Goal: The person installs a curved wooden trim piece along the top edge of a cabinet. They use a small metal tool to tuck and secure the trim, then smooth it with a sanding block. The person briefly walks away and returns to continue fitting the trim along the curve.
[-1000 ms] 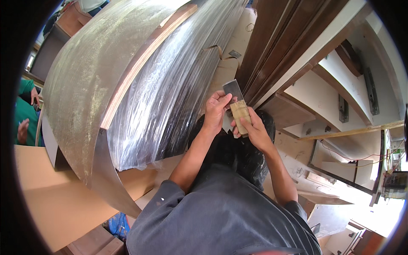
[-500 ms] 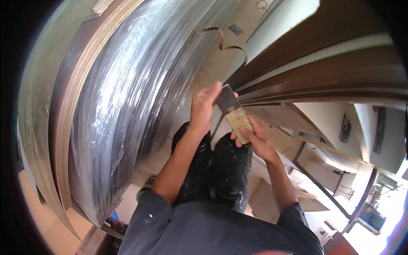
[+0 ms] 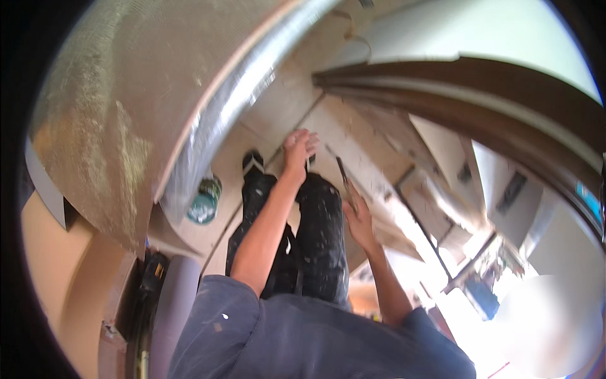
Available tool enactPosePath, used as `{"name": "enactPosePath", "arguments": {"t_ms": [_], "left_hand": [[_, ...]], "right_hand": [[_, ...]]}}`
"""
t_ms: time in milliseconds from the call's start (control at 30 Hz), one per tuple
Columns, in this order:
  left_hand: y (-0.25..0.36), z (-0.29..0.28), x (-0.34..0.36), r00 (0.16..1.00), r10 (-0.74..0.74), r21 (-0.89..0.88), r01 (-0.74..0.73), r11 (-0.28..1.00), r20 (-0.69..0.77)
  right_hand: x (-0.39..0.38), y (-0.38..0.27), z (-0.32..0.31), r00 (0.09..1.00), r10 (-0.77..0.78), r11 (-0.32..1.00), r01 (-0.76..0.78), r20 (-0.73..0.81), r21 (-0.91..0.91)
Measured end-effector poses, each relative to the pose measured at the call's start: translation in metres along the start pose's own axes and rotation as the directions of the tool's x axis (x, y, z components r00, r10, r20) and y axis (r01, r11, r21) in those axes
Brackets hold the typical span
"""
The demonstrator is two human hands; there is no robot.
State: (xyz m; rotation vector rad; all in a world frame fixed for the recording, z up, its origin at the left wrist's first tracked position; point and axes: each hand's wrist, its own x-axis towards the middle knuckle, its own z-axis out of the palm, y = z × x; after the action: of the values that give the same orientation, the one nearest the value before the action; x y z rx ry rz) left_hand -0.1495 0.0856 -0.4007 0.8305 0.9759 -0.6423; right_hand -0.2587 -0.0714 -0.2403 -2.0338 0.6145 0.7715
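My right hand (image 3: 358, 220) is wrapped round the yellowish handle of a scraper (image 3: 344, 177). Its dark flat blade points up and away from me and is seen nearly edge-on. To the left, my left hand (image 3: 300, 150) hovers above my right knee, apart from the scraper. Its fingers are loosely bent and slightly blurred, and I see nothing held in them. Dark, paint-flecked trousers (image 3: 322, 234) show beneath both arms.
Large plastic-wrapped boards (image 3: 246, 95) stand on my left. Dark brown panels (image 3: 480, 88) lean across the right. A green container (image 3: 203, 205) sits on the floor by my left foot. A thin curled strip (image 3: 361, 43) lies ahead.
My left hand has come away from the blade. The scraper has turned edge-on in my right hand. The view has swung, showing more floor and the left board's broad face.
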Motion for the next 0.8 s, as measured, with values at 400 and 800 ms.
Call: {"name": "enactPosePath", "arguments": {"t_ms": [400, 800], "left_hand": [[-0.058, -0.169, -0.138, 0.961, -0.249, 0.242, 0.271, 0.932, -0.116], [-0.112, -0.186, -0.188, 0.970, -0.209, 0.421, 0.244, 0.873, -0.128]], "right_hand": [[-0.147, 0.036, 0.095, 0.945, 0.319, 0.935, -0.327, -0.072, -0.139], [-0.265, 0.242, 0.076, 0.711, 0.698, 0.671, -0.605, -0.089, 0.428]]}}
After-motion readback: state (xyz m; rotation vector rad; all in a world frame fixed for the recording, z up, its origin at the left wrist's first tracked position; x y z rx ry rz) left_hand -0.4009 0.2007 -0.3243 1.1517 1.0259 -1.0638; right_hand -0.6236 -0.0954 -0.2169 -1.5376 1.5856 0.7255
